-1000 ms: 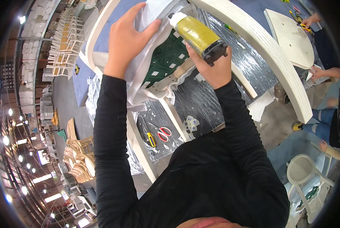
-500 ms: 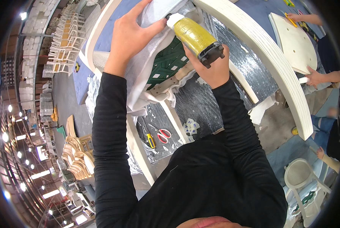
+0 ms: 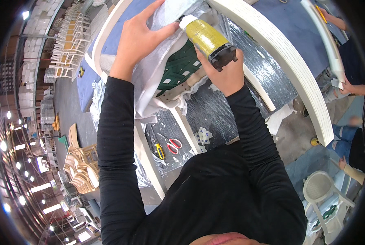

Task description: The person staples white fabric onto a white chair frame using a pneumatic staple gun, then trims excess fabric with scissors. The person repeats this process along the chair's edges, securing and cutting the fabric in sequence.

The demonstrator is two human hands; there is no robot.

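In my right hand is a yellow staple gun with a black end cap, my fingers closed round its grip. Its nose points up and left toward a light grey-white fabric, near my left thumb. My left hand lies against this fabric with thumb and forefinger spread; its other fingers are hidden. The fabric hangs over a seat with green woven webbing underneath. Around it curves a pale wooden chair frame. The gun's nose tip is too small to tell whether it touches the fabric.
On the dark film-covered table lie red-handled scissors, a yellow screwdriver and several small labels. At right, a co-worker's hand grips a pale panel. A chair stands lower right; stacked chair frames are at left.
The co-worker's pale panel, which lay flat, is now tilted up nearly edge-on. My hands and the staple gun have hardly moved; the view has shifted slightly.
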